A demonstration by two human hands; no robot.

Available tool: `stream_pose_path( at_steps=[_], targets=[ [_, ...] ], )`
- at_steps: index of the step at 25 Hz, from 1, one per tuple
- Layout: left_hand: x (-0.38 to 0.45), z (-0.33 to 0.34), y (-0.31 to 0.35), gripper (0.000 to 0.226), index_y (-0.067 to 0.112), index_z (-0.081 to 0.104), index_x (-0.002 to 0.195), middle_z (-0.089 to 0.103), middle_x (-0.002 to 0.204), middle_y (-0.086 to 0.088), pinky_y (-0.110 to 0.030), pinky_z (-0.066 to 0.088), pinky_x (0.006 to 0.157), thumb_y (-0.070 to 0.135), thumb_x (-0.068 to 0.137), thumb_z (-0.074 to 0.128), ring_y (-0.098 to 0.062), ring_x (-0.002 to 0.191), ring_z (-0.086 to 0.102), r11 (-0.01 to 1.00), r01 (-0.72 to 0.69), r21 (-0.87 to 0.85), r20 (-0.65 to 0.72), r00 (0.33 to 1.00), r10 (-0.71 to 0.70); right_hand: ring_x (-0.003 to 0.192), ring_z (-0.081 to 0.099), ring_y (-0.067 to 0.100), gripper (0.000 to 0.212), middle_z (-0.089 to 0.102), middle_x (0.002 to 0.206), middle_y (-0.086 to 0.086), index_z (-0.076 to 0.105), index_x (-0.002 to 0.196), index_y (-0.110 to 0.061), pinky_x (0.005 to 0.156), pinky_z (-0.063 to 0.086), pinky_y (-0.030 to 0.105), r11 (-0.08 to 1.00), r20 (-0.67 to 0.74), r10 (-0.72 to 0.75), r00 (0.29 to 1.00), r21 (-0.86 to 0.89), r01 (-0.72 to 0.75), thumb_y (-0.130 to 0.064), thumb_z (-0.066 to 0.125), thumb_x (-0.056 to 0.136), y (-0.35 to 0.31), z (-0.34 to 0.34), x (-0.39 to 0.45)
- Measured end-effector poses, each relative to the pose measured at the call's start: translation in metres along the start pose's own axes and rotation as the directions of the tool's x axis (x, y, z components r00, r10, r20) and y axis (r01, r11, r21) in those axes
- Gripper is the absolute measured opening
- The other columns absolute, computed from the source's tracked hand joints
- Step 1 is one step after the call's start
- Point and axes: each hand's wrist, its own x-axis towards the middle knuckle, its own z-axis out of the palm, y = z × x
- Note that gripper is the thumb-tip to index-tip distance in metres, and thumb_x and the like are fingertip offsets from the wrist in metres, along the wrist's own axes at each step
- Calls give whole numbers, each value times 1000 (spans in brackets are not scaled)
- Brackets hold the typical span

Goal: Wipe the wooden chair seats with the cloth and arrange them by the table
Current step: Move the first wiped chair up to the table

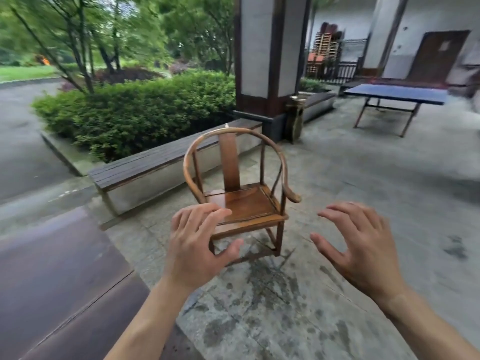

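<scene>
My left hand and right hand hang spread and empty (no cloth in sight) before the round-backed brown wooden armchair on the paving. I should grip both arm rails evenly, I judge. Its seat faces me, angled slightly right; the splat stands upright.

Covered garden patio: stone paving, hedge, pillar.

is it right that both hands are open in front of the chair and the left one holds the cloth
Not quite. In the head view the left hand holds nothing; no cloth is in sight. The rest stands: it and the right hand are open in front of the chair.
</scene>
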Motion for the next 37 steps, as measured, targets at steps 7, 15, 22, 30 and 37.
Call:
stream_pose_path(
  at_steps=[7, 15, 22, 30, 37],
  targets=[
    [13, 79, 21, 66, 27, 55, 140, 53, 145, -1, -57, 29, 116, 70, 92, 37, -23, 141, 43, 999, -33, -12, 273, 961, 35, 134, 49, 31, 55, 62, 134, 5, 67, 123, -21, 104, 37, 51, 960, 75, 199, 977, -215, -179, -61, 43, 93, 44, 2, -31],
    [26, 169, 56, 74, 42, 27, 152, 34, 160, 3, -57, 17, 122, 81, 90, 21, -20, 152, 23, 1000, -6, 1, 502, 865, 4, 147, 35, 27, 71, 51, 150, 1, 52, 141, -33, 115, 30, 60, 912, 304, 392, 868, -254, -323, -73, 14, 96, 101, 41, -45],
    [77, 283, 98, 76, 39, 33, 151, 36, 160, 3, -55, 19, 122, 82, 90, 20, -21, 150, 28, 1000, 2, 16, 524, 852, -10, 144, 41, 26, 67, 54, 147, -3, 50, 140, -38, 114, 30, 54, 908, 364, 415, 834, -221, -355, -73, 15, 96, 221, 75, -37],
    [164, 409, 161, 75, 37, 38, 150, 37, 158, 6, -49, 16, 123, 79, 91, 20, -17, 149, 29, 996, 77, 33, 514, 853, -83, 141, 45, 26, 66, 57, 144, -2, 54, 137, -36, 113, 25, 47, 918, 392, 396, 830, -181, -353, -72, 16, 96, 400, 98, 2],
    [222, 502, 156, 71, 33, 49, 140, 51, 147, 6, -50, 24, 120, 77, 92, 22, -18, 141, 41, 996, 84, 23, 496, 864, -84, 146, 38, 21, 72, 52, 149, -6, 54, 138, -37, 118, 30, 51, 930, 437, 363, 823, -118, -348, -74, 12, 94, 483, 161, 44]
  ],
)
